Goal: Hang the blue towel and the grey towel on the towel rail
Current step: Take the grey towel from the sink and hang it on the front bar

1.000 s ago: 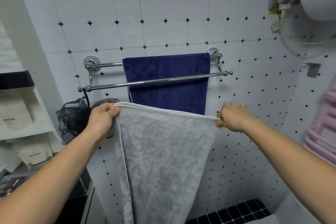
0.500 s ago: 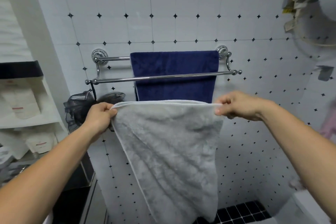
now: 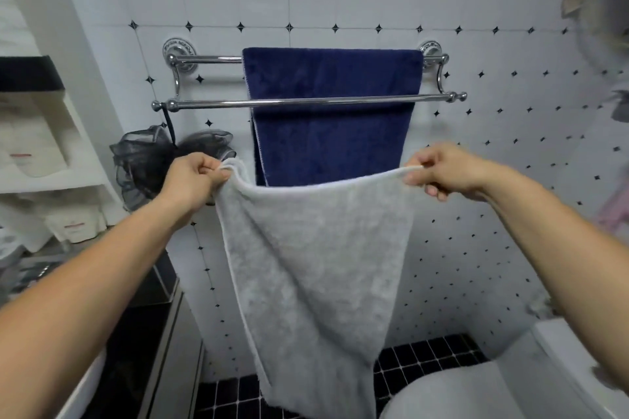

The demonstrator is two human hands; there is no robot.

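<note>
A chrome double towel rail [image 3: 218,103] is fixed to the white tiled wall. The blue towel [image 3: 332,119] hangs over its rear bar, behind the bare front bar. Below and in front of the rail I hold the grey towel [image 3: 313,269] spread out by its top edge. My left hand [image 3: 194,180] pinches its left corner and my right hand [image 3: 446,170] pinches its right corner. The top edge sags slightly between my hands, and the rest of the towel hangs down freely.
A black mesh bath sponge [image 3: 146,163] hangs from the front bar's left end, just beside my left hand. White shelves [image 3: 51,177] with packets stand at the left. A white toilet [image 3: 476,391] sits at lower right on the black tiled floor [image 3: 425,357].
The view has closed in on the rail. My hands have moved a little further apart with the grey towel, and its top edge now sags between them.
</note>
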